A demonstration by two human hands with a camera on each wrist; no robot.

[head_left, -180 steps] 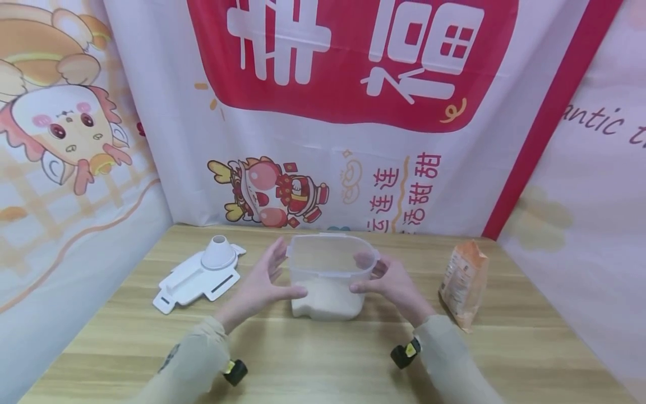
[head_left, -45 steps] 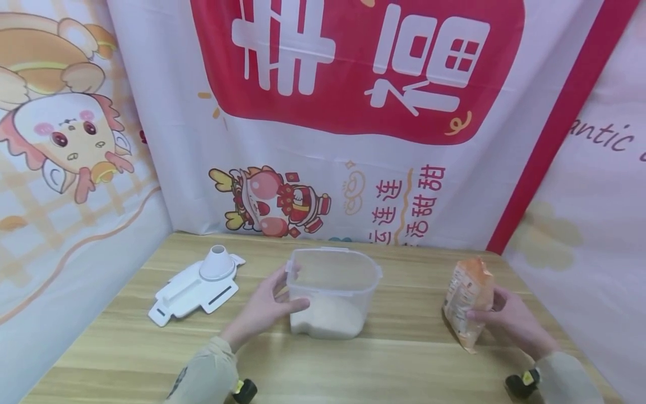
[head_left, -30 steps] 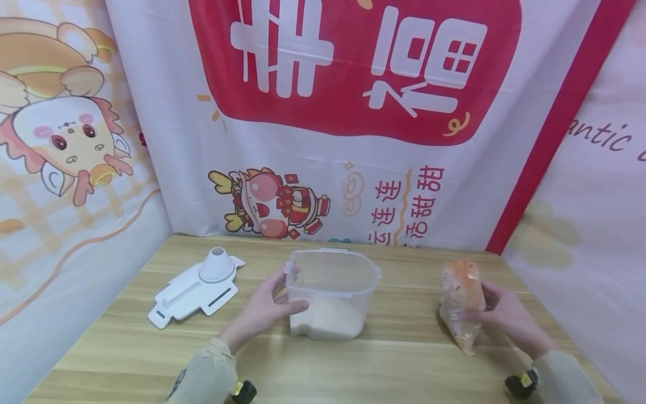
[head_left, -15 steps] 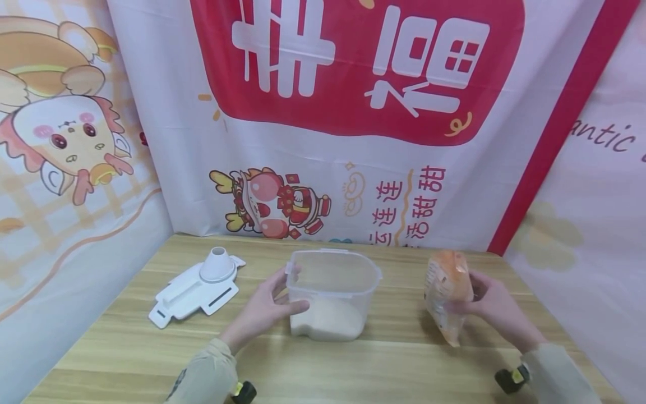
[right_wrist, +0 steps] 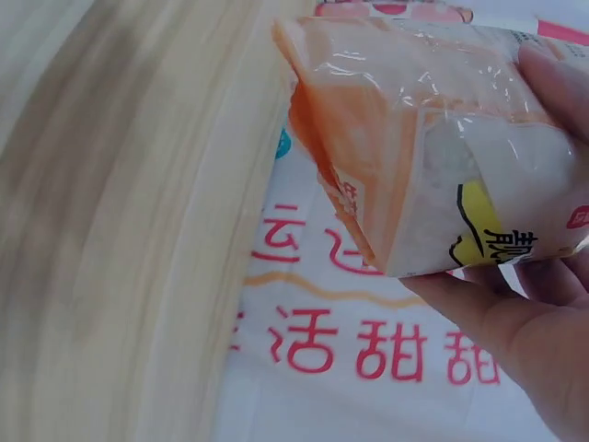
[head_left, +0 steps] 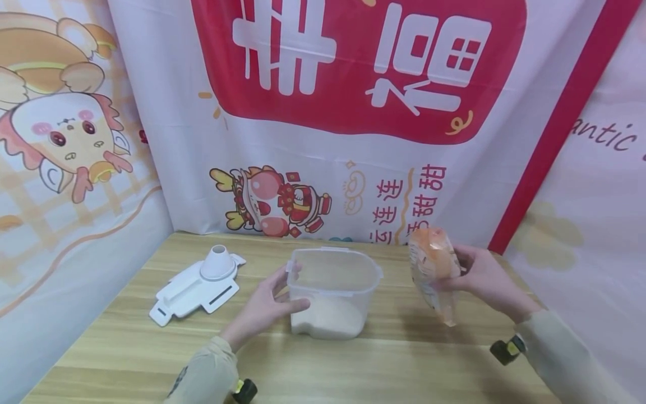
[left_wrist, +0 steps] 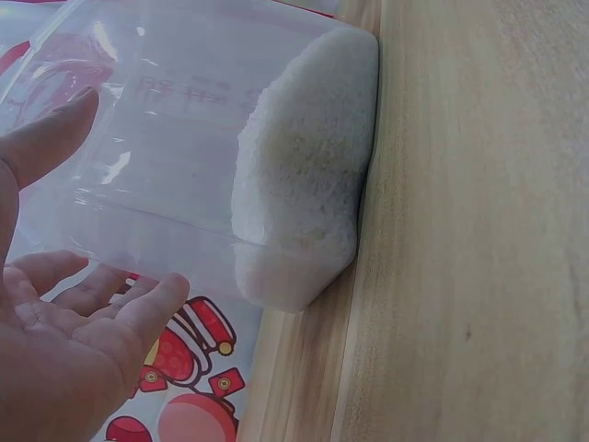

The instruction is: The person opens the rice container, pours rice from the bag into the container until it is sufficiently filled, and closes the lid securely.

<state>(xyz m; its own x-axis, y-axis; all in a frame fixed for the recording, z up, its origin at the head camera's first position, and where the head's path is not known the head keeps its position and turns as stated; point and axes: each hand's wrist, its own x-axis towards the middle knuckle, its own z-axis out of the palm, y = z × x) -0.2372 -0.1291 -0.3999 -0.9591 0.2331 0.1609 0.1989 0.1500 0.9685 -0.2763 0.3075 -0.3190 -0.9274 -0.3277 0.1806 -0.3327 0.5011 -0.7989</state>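
In the head view a clear plastic container (head_left: 348, 287), lidless and partly filled with white grains (left_wrist: 299, 166), stands upright on the table. My left hand (head_left: 264, 306) holds its left side, thumb at the front and fingers behind; the left wrist view shows that thumb (left_wrist: 55, 138) against the clear wall. To the container's right, my right hand (head_left: 484, 279) grips an orange-and-clear plastic bag (head_left: 433, 258) above the table. The bag tilts with its narrow end down, and in the right wrist view pale contents show through its printed film (right_wrist: 442, 147).
A white lid-like piece (head_left: 189, 287) with a cone-shaped spout (head_left: 218, 264) lies at the left of the wooden table (head_left: 313, 370). Printed cloth hangs behind the table (head_left: 353, 185) and along both sides.
My right hand left the container, took hold of the bag at the right, and has raised it and brought it leftward. My left hand has stayed at the container.
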